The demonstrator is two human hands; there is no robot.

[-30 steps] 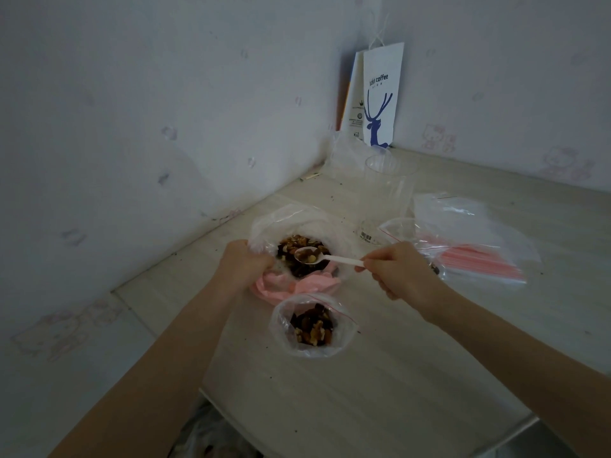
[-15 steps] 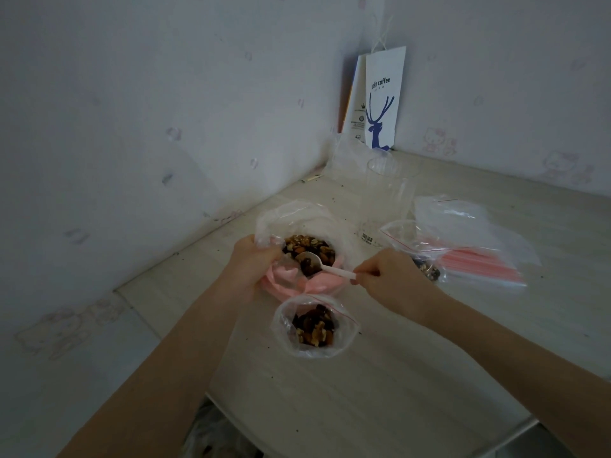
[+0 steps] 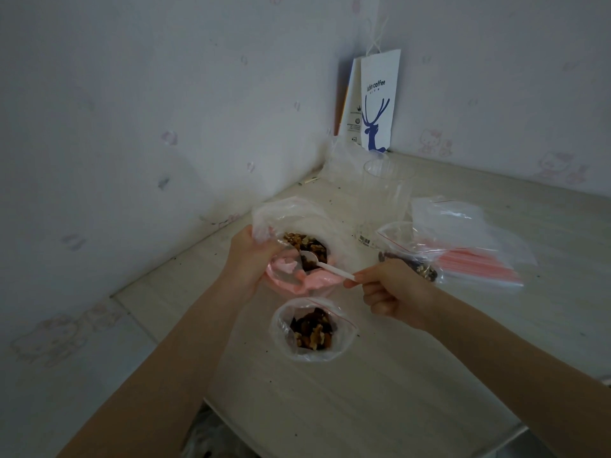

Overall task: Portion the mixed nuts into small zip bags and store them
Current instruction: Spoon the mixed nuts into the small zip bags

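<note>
At centre the left hand point(image 3: 251, 256) grips the big bag point(image 3: 291, 213) by its rim; the right hand point(image 3: 393, 292) pinches a spoon point(image 3: 330, 267) dipped in its nuts point(image 3: 304, 242). Below, one zip bag point(image 3: 281, 328) sits part-filled, unsealed; a second bag point(image 3: 401, 239) lies right, beside unused bags point(image 3: 479, 262). Storing seems undone.

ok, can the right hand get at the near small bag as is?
Probably yes: the bag sits open-mouthed close to the right hand, nothing between them; but that hand is pinching the spoon.

**Both grips closed on their holds**

The left grip point(image 3: 253, 259) clutches the rim of the nut bag point(image 3: 291, 214), fingers curled. The right grip point(image 3: 395, 292) pinches the spoon point(image 3: 330, 267) handle. Both bare forearms reach forward, converging.
</note>
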